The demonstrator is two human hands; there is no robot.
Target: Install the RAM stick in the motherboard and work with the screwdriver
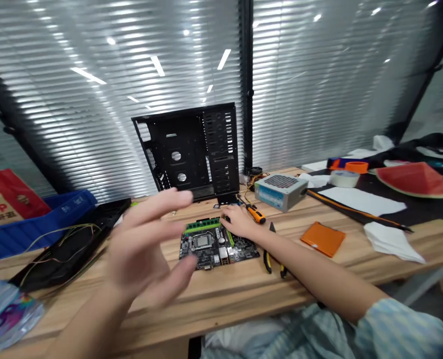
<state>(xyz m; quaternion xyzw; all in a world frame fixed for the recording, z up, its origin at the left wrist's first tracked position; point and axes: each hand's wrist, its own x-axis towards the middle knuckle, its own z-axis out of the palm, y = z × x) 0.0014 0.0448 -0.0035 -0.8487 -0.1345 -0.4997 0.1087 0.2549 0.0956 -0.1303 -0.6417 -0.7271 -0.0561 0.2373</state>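
A motherboard (206, 257) lies flat on the wooden table, with a green memory stick (202, 225) along its far edge and a bare metal processor socket (202, 241). My right hand (239, 221) grips the board at its far right part, its fingers bent down and their tips partly hidden. Nearer the camera, my left hand (146, 244) is raised in the air left of the board, slightly blurred. Its fingers are apart and nothing is in them. Just beyond my right hand lies an orange-and-black screwdriver (256, 214). Pliers (268, 262) with yellow-and-black handles sit partly under my right forearm.
Behind the board stands a black computer case (187, 149). A power supply (281, 189), an orange box (323, 238), white paper (391, 242) and a watermelon-shaped item (415, 180) are right. A blue bin (57, 214), black panel (64, 254) and plastic bottle (8, 314) are left.
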